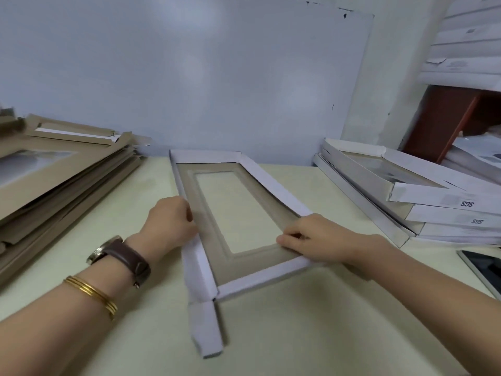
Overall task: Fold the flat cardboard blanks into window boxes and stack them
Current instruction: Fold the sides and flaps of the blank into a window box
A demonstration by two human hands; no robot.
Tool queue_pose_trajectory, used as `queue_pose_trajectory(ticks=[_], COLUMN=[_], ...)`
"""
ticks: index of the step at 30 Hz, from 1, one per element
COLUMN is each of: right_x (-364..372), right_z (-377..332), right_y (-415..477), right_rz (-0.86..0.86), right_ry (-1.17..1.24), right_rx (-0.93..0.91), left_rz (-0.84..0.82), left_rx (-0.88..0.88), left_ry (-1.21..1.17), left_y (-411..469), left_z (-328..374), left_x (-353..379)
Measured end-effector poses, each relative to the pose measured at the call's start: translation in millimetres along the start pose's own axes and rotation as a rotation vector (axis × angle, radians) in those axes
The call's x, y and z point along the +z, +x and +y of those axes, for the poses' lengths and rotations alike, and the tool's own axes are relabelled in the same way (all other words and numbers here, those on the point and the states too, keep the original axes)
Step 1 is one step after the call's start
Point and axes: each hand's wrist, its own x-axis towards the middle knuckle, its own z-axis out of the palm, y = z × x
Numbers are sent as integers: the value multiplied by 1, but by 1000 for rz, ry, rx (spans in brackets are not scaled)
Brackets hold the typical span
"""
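Window box (211, 234) mid-fold at bench (298, 335) centre, walls raised, near-left corner flap (204, 327) not yet tucked, left grip (173, 218) pinching its left wall, right grip (311, 240) its near-right corner; finished boxes (433, 204) stacked right, flat blanks (54, 180) waiting left.

Head camera looks forward and down, close over the table (298, 335).
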Motion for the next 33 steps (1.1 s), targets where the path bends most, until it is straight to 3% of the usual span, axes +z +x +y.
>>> queue_pose_trajectory(ticks=[5, 8, 12, 16, 21, 26, 29, 33], right_x=[-10, -7, 2, 6, 8, 8, 10, 16], right_z=[-1, -9, -17, -15, -2, 12, 18, 21], right_y=[-30, -38, -44, -42, -29, -19, -18, -19], right_rz=[-149, -201, -112, -102, -54, 24, 71, 112], right_ry=[76, -41, -147, -195, -244, -186, -178, -188], right_rx=[13, -79, -147, -104, -29, 4, -1, -13], left_rz=[29, 81, 48, -54, -20, -282, -227, -162], left_rx=[19, 35, 41, 30, 239, 305, 389, 375], left_ry=[-44, -87, -153, -215, -234, -381, -187, -190], left_y=[14, 19, 21, 17, -11, -39, -41, -41], left_z=[-8, -7, -7, -7, 4, 14, 14, 13], left_x=[3, 7, 14, 11, -2, -11, -3, 6])
